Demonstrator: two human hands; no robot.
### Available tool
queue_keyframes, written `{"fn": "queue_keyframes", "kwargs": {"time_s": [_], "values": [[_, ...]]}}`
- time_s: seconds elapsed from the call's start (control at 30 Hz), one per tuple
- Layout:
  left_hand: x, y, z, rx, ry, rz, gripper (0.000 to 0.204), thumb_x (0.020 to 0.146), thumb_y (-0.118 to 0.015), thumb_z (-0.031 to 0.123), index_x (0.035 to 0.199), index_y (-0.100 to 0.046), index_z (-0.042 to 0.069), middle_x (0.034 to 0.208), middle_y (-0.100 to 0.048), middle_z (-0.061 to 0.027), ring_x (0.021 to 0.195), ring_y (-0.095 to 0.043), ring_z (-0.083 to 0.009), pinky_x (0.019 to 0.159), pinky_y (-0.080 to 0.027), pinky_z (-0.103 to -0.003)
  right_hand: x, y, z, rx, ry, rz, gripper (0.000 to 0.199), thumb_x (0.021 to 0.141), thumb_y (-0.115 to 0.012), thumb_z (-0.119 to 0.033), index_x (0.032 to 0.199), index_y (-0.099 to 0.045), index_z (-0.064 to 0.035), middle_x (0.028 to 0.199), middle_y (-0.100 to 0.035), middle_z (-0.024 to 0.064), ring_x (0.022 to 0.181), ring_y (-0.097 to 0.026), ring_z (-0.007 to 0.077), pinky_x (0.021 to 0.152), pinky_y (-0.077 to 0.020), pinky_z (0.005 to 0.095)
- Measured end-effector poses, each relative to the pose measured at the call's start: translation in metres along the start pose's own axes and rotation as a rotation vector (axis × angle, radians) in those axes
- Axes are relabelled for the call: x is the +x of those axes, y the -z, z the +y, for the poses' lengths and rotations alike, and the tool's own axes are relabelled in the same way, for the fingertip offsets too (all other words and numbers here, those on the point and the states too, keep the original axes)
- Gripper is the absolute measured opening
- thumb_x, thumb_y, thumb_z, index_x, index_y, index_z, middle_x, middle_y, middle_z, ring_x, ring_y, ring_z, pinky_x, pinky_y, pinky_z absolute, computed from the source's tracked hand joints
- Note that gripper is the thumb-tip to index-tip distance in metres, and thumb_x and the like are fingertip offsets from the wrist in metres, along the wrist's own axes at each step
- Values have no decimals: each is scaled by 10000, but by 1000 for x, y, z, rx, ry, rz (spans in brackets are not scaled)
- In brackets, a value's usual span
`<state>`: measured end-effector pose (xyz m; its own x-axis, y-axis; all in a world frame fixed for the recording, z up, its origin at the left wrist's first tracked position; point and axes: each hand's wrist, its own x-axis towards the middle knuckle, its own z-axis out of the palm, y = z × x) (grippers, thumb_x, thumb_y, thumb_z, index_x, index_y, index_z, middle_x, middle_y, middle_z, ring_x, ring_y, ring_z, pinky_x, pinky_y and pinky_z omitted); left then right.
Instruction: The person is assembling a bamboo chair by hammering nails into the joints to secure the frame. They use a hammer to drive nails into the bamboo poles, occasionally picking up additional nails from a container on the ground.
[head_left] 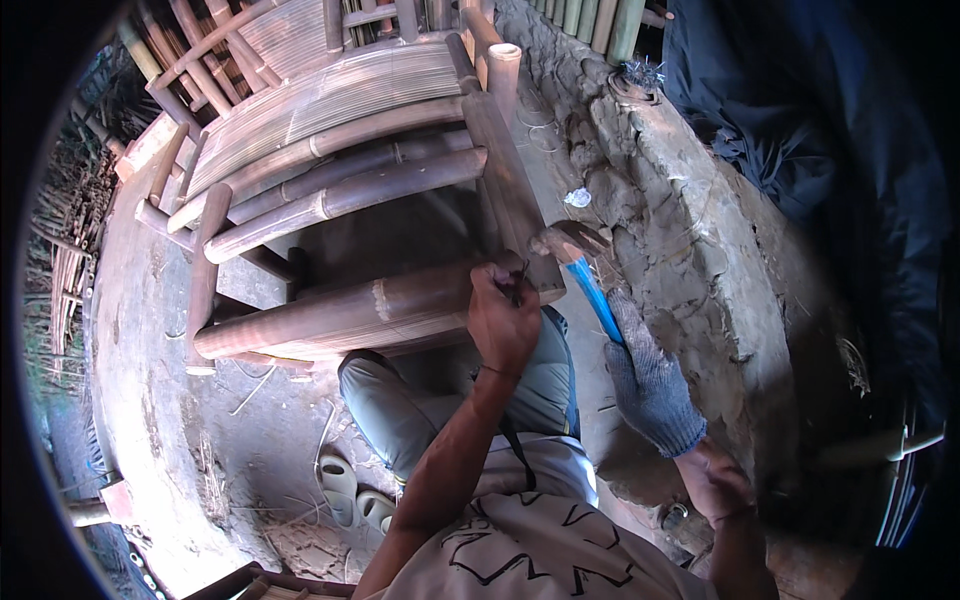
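Blue hammer handle (593, 298) hides partly inside the right hand (648, 385).

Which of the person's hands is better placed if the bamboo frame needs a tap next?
Probably the right hand: it wears a glove and grips the blue-handled hammer, whose head is close beside the bamboo frame. The bare left hand is at the thick rail's end, without a hammer.

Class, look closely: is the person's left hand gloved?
No, the left hand is bare; the grey knit glove is on the right hand, which grips the blue-handled claw hammer.
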<state>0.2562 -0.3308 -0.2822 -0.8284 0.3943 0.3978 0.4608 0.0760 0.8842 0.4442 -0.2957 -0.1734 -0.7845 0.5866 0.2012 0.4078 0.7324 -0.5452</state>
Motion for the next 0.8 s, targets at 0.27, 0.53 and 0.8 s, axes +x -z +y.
{"fn": "queue_keyframes", "kwargs": {"time_s": [0.27,0.53,0.8], "values": [[9,6,5,74,34,-46,263,786,-706,83,941,-496,55,791,-634,-126,728,-653,-352,652,-504,-442,22,0,-3,-174,25,-83,522,988,-522,-163,1485,-374,-101,1185,-617,262,969,-643,434,776,-552,471],[12,8,6,81,60,-78,257,778,-692,80,958,-509,71,809,-651,-137,749,-661,-374,666,-511,-444,33,-3,-4,-168,61,94,492,993,-495,-141,1465,-372,-79,1181,-629,265,955,-652,440,798,-538,502],[35,20,18,243,-99,-349,296,765,-690,99,1001,-515,65,851,-643,-180,859,-645,-401,747,-510,-504,18,-6,13,127,-46,232,435,996,-554,-137,1414,-463,-58,984,-646,221,733,-649,233,708,-527,354]]}}
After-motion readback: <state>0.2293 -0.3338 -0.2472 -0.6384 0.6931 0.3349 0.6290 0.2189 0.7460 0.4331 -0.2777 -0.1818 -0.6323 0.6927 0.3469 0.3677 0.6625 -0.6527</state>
